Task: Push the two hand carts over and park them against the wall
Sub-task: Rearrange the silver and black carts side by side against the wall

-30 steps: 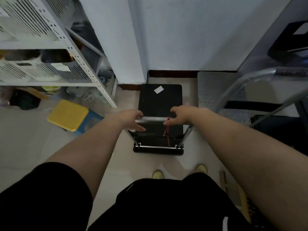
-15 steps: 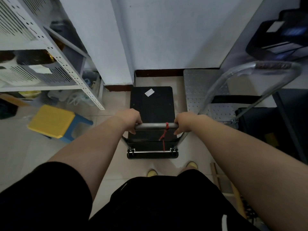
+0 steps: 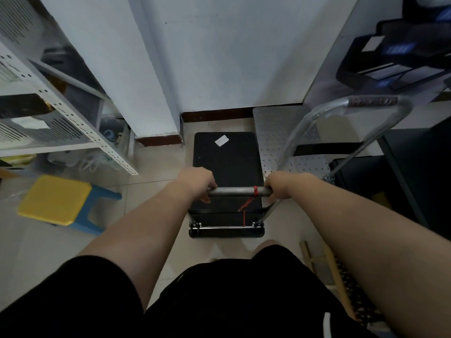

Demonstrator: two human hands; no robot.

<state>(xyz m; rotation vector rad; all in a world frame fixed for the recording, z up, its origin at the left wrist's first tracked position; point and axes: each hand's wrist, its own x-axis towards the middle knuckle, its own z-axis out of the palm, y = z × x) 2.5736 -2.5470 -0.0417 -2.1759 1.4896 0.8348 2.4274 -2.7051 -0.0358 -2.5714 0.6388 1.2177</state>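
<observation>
A small black hand cart (image 3: 225,162) stands on the tiled floor in front of me, its front edge a short gap from the white wall (image 3: 231,57). Its metal handle bar (image 3: 234,192) carries a red string. My left hand (image 3: 197,182) grips the bar's left end and my right hand (image 3: 280,186) grips the right end. A second, larger cart with a silver perforated deck (image 3: 273,128) and a tall curved handle (image 3: 366,102) sits just to the right, its deck reaching the wall.
A white metal shelf rack (image 3: 73,118) fills the left side, with a yellow-topped blue stool (image 3: 56,200) on the floor beside it. A wall pillar (image 3: 136,81) juts out left of the black cart. Dark equipment (image 3: 400,52) and a black cabinet (image 3: 419,172) stand at right. A wooden brush (image 3: 341,276) lies by my right leg.
The black cart sits lower in view and a slightly wider strip of floor shows between it and the wall. Both hands have closed fully round the bar and moved further apart.
</observation>
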